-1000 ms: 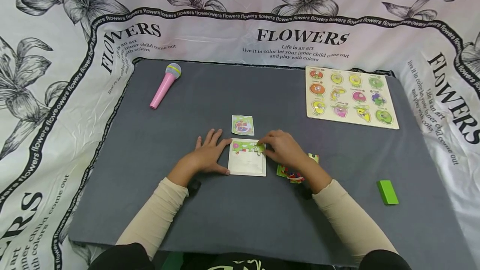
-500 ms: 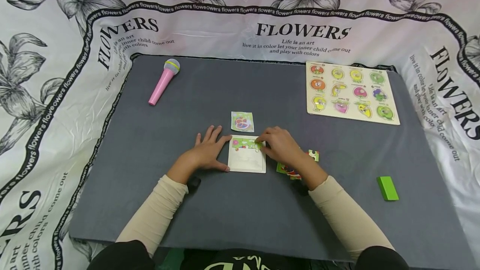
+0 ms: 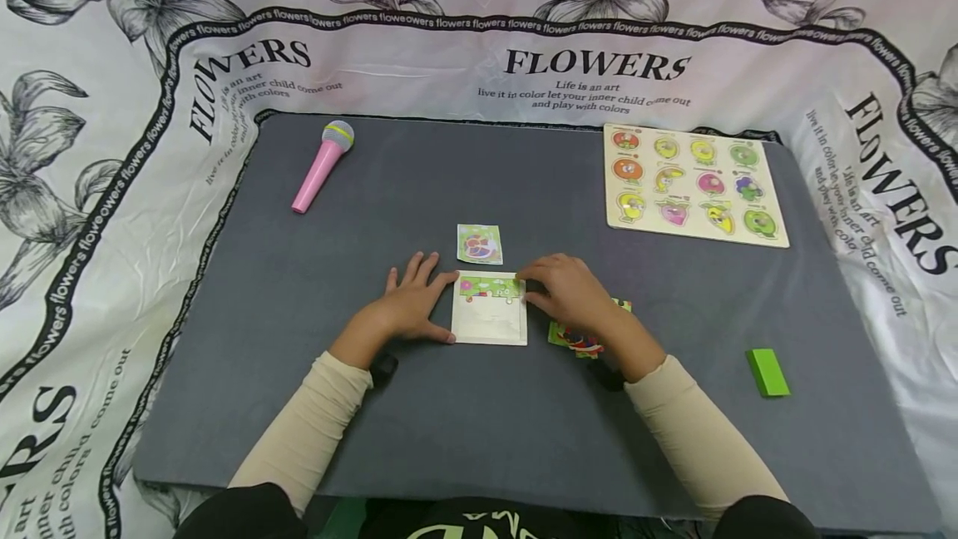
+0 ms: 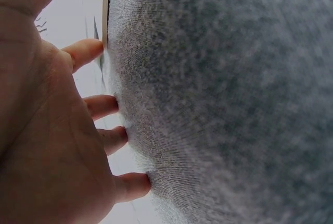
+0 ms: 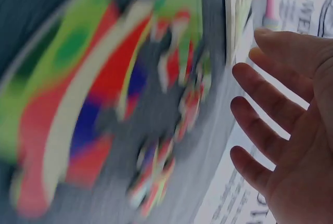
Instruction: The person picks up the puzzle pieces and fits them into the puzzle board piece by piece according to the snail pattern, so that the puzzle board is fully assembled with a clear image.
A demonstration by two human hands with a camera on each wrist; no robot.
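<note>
A small pale puzzle tray (image 3: 490, 325) lies on the grey table, with a row of green jigsaw pieces (image 3: 490, 287) along its far edge. My left hand (image 3: 400, 309) is spread at the tray's left side, thumb and index finger at its edge; the left wrist view shows the other fingertips on the cloth. At the tray's upper right corner, my right hand (image 3: 572, 294) has its fingertips against the end of the row, fingers loosely bent. Under the right wrist lie loose jigsaw pieces (image 3: 578, 343), partly hidden, green, red and blue in the right wrist view.
A small picture card (image 3: 479, 244) lies just beyond the tray. The fruit puzzle board (image 3: 696, 185) is at the back right, and a pink toy microphone (image 3: 318, 175) at the back left. A green block (image 3: 767, 373) sits to the right.
The rightmost green piece has settled level with the row under my right fingers, which have then shifted slightly toward the tray's right edge. My left hand stays where it was.
</note>
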